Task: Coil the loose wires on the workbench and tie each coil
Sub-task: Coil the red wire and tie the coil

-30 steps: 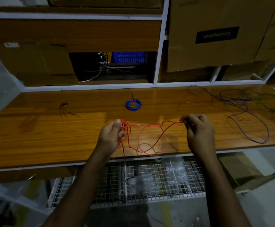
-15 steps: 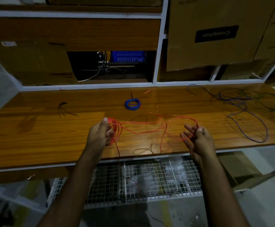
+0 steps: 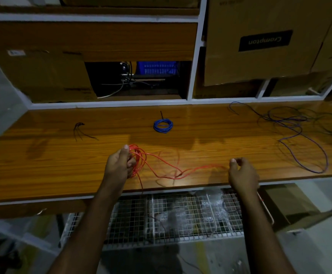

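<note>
Head view: left hand (image 3: pixel 119 165) gripping red wire (image 3: pixel 162 165) loops above workbench (image 3: pixel 42 165). Right hand (image 3: pixel 242 175) pinching wire's far end, fingers curled. Blue coil (image 3: pixel 163 125) tied, behind. Purple wires (image 3: pixel 299 135) loose, far right.

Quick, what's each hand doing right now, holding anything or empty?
Left hand: closed around loops of the red wire.
Right hand: fingers curled at the red wire's far end; a real grip cannot be told.

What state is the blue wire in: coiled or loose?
Coiled. The blue wire lies as a small tight ring on the workbench; whether it is tied cannot be told.
</note>
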`<state>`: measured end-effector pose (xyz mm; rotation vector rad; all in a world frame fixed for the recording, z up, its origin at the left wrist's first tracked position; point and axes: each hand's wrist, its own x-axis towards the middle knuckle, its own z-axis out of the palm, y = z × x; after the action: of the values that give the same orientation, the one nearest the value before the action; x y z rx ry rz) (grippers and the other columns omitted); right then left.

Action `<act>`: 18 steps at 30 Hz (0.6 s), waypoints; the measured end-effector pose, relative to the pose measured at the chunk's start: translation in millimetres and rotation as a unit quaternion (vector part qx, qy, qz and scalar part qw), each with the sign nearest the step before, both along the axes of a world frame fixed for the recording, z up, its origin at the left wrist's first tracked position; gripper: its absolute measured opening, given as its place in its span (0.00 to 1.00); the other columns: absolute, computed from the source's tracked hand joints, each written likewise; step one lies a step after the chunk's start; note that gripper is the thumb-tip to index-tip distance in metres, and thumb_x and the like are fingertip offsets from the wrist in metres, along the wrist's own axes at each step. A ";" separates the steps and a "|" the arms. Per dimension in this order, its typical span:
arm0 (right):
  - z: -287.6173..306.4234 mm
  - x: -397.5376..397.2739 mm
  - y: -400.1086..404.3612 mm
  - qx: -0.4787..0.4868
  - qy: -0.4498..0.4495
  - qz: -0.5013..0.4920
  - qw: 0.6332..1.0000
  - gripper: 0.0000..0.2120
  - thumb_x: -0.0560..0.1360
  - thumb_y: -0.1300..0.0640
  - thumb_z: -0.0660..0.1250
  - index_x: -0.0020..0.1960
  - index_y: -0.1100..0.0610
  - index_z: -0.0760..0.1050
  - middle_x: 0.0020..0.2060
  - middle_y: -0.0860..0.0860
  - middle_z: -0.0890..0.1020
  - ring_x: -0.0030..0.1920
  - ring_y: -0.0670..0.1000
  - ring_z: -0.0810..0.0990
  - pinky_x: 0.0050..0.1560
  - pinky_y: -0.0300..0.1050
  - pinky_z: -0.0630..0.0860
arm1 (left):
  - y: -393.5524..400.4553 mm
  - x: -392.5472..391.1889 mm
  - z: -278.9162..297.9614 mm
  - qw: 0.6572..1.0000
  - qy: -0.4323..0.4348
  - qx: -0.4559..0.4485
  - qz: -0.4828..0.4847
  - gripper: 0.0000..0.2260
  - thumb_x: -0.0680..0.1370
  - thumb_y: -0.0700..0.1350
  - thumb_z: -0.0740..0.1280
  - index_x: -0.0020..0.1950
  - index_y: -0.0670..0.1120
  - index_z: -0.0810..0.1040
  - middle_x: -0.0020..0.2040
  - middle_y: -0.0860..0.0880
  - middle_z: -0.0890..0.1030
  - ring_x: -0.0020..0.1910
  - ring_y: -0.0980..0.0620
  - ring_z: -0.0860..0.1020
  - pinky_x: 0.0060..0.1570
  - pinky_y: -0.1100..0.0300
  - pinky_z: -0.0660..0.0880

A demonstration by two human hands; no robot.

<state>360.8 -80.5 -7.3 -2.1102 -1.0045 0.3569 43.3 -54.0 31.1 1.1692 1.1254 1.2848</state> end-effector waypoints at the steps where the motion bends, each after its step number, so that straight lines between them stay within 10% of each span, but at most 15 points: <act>1: 2.1 -4.1 -0.2 0.016 -0.009 0.021 1.000 0.14 0.82 0.49 0.60 0.62 0.56 0.75 0.60 0.57 0.79 0.63 0.60 0.75 0.62 0.61 0.72 | 0.0 0.7 -0.1 1.000 -0.001 -0.002 -0.001 0.18 0.86 0.51 0.52 0.37 0.48 0.62 0.27 0.54 0.64 0.22 0.58 0.56 0.22 0.64 0.53; 10: 30.3 -74.7 -8.6 0.003 0.036 0.432 0.901 0.23 0.74 0.44 0.72 0.67 0.47 0.73 0.59 0.40 0.77 0.58 0.38 0.75 0.55 0.37 0.74 | -1.6 6.9 7.2 1.000 0.009 0.005 -0.018 0.17 0.86 0.51 0.52 0.38 0.48 0.63 0.28 0.54 0.65 0.23 0.57 0.57 0.24 0.62 0.54; 18: 7.7 -86.6 -3.4 0.035 0.035 0.394 0.918 0.06 0.81 0.54 0.65 0.48 0.51 0.79 0.34 0.48 0.82 0.32 0.43 0.79 0.35 0.44 0.76 | -1.7 0.3 16.1 1.000 -0.009 0.000 -0.014 0.15 0.86 0.51 0.53 0.40 0.48 0.64 0.27 0.55 0.65 0.23 0.58 0.58 0.23 0.63 0.54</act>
<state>274.2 -83.9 0.4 -1.5256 -1.7679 0.7633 43.6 -55.7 47.2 1.1676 1.0923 1.2711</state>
